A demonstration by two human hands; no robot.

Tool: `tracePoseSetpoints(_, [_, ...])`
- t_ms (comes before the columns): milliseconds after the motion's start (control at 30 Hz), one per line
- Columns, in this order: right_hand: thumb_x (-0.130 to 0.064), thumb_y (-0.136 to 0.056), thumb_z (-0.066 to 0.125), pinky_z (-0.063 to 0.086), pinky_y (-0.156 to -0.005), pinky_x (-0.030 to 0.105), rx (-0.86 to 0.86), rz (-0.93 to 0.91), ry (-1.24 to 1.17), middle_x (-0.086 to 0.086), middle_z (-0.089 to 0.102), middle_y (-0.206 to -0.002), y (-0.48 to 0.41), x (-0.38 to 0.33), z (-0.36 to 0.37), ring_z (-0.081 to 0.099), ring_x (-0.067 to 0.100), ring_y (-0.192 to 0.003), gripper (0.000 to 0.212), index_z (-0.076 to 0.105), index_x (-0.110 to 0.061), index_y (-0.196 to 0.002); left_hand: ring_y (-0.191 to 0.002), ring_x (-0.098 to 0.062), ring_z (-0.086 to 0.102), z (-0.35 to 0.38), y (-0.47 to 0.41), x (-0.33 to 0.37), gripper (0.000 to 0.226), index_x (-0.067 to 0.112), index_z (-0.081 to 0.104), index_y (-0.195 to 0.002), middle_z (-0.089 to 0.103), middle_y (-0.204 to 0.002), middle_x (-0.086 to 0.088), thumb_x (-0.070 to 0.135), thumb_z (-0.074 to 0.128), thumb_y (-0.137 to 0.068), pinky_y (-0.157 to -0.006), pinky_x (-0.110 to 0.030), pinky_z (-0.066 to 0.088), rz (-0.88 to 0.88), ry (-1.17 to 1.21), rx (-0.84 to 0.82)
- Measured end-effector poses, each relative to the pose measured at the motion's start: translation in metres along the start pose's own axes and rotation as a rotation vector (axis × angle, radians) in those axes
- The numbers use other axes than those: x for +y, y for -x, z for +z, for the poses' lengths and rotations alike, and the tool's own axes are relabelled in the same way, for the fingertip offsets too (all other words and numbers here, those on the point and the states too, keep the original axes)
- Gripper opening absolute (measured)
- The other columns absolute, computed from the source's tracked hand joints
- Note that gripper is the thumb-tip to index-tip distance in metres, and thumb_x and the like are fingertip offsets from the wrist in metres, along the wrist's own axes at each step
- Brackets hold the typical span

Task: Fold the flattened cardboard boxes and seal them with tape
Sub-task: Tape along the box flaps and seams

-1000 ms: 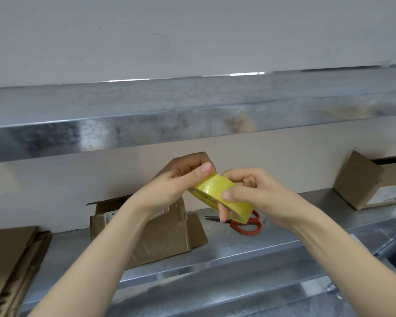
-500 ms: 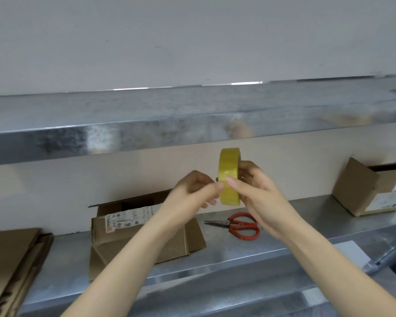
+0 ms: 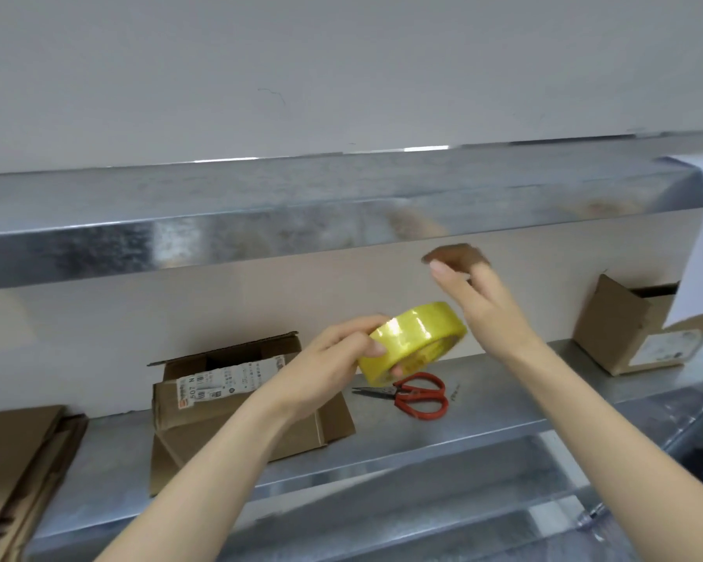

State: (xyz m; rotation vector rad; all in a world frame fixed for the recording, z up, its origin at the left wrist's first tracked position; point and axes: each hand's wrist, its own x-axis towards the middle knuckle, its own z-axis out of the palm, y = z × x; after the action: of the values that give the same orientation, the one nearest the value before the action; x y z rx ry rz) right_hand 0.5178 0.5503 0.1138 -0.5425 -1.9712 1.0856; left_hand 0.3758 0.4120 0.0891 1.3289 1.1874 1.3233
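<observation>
shelf (image 3: pixel 504 413): flat cardboard (image 3: pixel 13 452) far left | open box (image 3: pixel 220 411) centre | scissors (image 3: pixel 419 396) right of it | second box (image 3: pixel 626 330) far right

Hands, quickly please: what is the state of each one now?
Left hand: holding the yellow tape roll.
Right hand: above the roll, fingertips blurred; cannot be told.

Metal shelf (image 3: pixel 504 411) — open cardboard box (image 3: pixel 204 415), red scissors (image 3: pixel 421 395), flattened cardboard (image 3: pixel 13 448), another box (image 3: pixel 617 330)

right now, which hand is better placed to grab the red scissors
Right. The left hand grips the yellow tape roll. The right hand is up beside the roll with no visible hold, though its fingers are blurred, and the red scissors lie on the metal shelf below it.
</observation>
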Motion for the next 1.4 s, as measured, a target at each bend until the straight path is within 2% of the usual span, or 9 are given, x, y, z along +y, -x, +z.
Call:
tracePoseSetpoints(100, [-0.036,-0.081,0.054,0.036,-0.049,0.016,-0.276,0.172,-0.163,-0.002,0.048,-0.051,0.006,-0.006,0.006,0.043,0.007,-0.047,0.042,0.053,-0.001,-0.058,-0.074,-0.015,0.056,0.003,0.001,0.006,0.022,0.025,0.07,-0.084,0.06,-0.074,-0.001,0.028,0.05,-0.074,-0.074,-0.025,0.043,0.0,0.029,-0.059])
tracePoseSetpoints(233, [-0.029,-0.078,0.053,0.025,-0.036,0.018,-0.189,0.179,-0.254,-0.006,0.031,-0.037,0.016,-0.002,0.01,0.03,0.007,-0.034,0.038,0.048,0.0,-0.054,-0.072,-0.016,0.061,0.002,0.002,0.012,0.022,0.025,0.071,-0.083,0.065,-0.074,0.002,0.03,0.05,-0.078,-0.073,-0.023,0.045,0.02,-0.043,-0.066])
tracePoseSetpoints(567, [-0.043,-0.071,0.061,0.021,-0.039,0.02,-0.085,0.096,-0.328,0.001,0.026,-0.046,0.021,-0.001,0.012,0.028,0.012,-0.04,0.066,0.033,0.012,-0.048,-0.075,-0.013,0.066,-0.002,-0.008,0.025,0.027,0.022,0.076,-0.084,0.072,-0.081,-0.001,0.032,0.052,-0.078,-0.074,-0.027,0.052,0.087,-0.179,0.008])
tracePoseSetpoints(700, [-0.036,-0.08,0.058,0.033,-0.046,0.019,-0.256,0.164,-0.263,0.0,0.039,-0.05,0.014,-0.003,0.008,0.039,0.009,-0.046,0.042,0.051,-0.008,-0.05,-0.096,-0.011,0.064,-0.007,-0.012,0.018,0.029,0.023,0.077,-0.097,0.073,-0.099,0.004,0.023,0.057,-0.076,-0.087,-0.025,0.049,0.069,-0.111,0.106])
tracePoseSetpoints(767, [-0.038,-0.077,0.062,0.034,-0.051,0.02,-0.413,0.149,-0.076,-0.004,0.043,-0.052,0.01,-0.006,0.006,0.042,0.007,-0.05,0.035,0.056,-0.017,-0.049,-0.087,-0.011,0.063,-0.007,-0.016,0.017,0.026,0.021,0.074,-0.093,0.072,-0.091,-0.007,0.015,0.053,-0.081,-0.079,-0.022,0.049,0.058,-0.224,0.116])
tracePoseSetpoints(867, [-0.038,-0.069,0.061,0.034,-0.055,0.027,-0.493,0.164,0.092,0.002,0.046,-0.055,0.004,-0.007,0.009,0.044,0.009,-0.054,0.037,0.057,-0.003,-0.058,-0.072,-0.01,0.056,-0.008,-0.019,0.016,0.01,0.017,0.063,-0.084,0.064,-0.079,-0.014,0.019,0.053,-0.082,-0.065,-0.017,0.044,0.024,-0.278,0.108])
tracePoseSetpoints(1067, [-0.034,-0.058,0.057,0.04,-0.057,0.031,-0.434,0.268,-0.155,0.01,0.06,-0.053,0.005,-0.007,0.012,0.054,0.02,-0.053,0.031,0.056,-0.003,-0.059,-0.069,-0.005,0.042,-0.017,-0.017,0.015,0.026,0.013,0.049,-0.077,0.046,-0.072,0.006,0.032,0.043,-0.094,-0.062,-0.016,0.033,0.085,-0.338,0.122])
tracePoseSetpoints(1267, [-0.014,-0.086,0.049,0.05,-0.062,0.029,-0.519,0.348,-0.2,0.014,0.062,-0.052,0.003,-0.016,0.025,0.057,0.021,-0.05,0.036,0.064,-0.005,-0.054,-0.062,-0.007,0.033,-0.018,-0.024,0.012,0.027,0.013,0.041,-0.073,0.035,-0.068,-0.001,0.033,0.046,-0.091,-0.054,-0.019,0.027,0.104,-0.333,0.161])
tracePoseSetpoints(1400, [-0.021,-0.067,0.044,0.05,-0.061,0.028,-0.488,0.381,-0.291,0.015,0.064,-0.055,0.004,-0.013,0.028,0.058,0.024,-0.056,0.029,0.064,-0.001,-0.058,-0.06,-0.005,0.032,-0.023,-0.025,0.011,0.025,0.013,0.039,-0.073,0.033,-0.068,-0.002,0.03,0.05,-0.088,-0.053,-0.018,0.026,0.087,-0.213,0.189])
